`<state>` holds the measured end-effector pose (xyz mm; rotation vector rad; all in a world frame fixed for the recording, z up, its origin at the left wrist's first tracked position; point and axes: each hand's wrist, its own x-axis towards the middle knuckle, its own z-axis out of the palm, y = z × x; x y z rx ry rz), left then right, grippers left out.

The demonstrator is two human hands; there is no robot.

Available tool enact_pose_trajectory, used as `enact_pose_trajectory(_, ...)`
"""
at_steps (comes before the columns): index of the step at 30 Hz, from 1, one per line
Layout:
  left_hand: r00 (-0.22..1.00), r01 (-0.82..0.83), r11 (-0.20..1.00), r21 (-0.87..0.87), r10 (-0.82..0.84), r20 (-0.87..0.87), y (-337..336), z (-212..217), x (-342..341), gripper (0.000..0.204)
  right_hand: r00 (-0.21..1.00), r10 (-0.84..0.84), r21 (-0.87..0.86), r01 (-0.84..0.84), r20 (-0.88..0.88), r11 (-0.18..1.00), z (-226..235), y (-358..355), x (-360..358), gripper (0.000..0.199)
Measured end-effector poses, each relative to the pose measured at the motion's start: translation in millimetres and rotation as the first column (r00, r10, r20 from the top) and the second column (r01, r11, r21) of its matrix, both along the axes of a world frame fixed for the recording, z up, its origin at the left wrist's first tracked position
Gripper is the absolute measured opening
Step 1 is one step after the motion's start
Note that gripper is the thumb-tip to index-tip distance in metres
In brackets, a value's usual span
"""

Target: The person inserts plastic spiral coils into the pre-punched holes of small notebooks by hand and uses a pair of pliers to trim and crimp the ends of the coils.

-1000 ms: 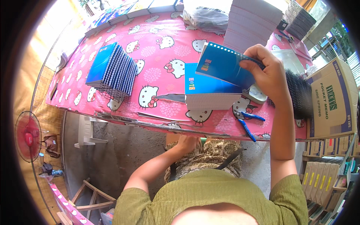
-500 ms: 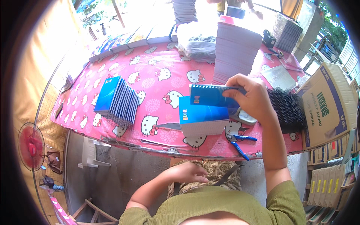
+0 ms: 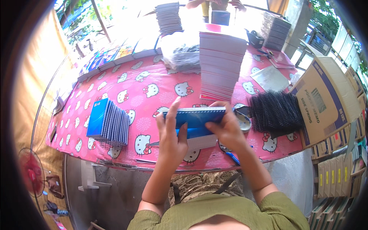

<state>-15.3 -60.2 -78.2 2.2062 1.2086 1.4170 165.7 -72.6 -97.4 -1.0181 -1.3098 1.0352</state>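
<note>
Left hand now up from lap, joined right hand; both grips clamped on blue spiral notebook, held flat just above tabletop, left of black binding coils. Two-handed hold suggests spine work underway.

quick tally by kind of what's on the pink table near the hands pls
Blue spiral notebook held in left hand and right hand: 1
Row of blue notebooks standing on edge: 1
Tall stack of white-and-pink pads: 1
Heap of black spiral coils: 1
Blue-handled pliers: 1
Cardboard box: 1
Total: 6
</note>
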Motion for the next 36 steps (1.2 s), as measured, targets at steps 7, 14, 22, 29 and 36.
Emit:
enact_pose_trajectory(7, 0.999, -0.03, 0.999, 0.02, 0.031, -0.02, 5, 8, -2, 0.057, 0.943, -0.21, 0.198, 0.161, 0.259, 0.967, 1, -5, -20, 0.038)
enact_pose_trajectory(14, 0.998, -0.007, 0.993, 0.114, 0.014, -0.058, 15, 22, 15, 0.016, 0.75, -0.274, 0.224, 0.17, 0.602, 0.96, 25, 7, 65, 0.019)
enact_pose_trajectory(22, 0.998, -0.013, 0.997, 0.071, 0.017, -0.057, 18, 28, 19, 0.02, 0.099, -0.026, -0.05, 0.69, 0.995, 0.722, -45, 68, 135, 0.032)
enact_pose_trajectory(29, 0.997, -0.013, 0.995, 0.101, 0.021, -0.08, 13, 30, 20, 0.025, 0.484, -0.582, 0.393, 0.44, 0.653, 0.807, -6, 33, 127, 0.02)
enact_pose_trajectory(36, 1.0, 0.008, 0.996, 0.088, -0.01, 0.017, 17, 23, 20, 0.023, 0.79, -0.38, 0.433, 0.163, 0.482, 0.887, 58, -20, 39, 0.027)
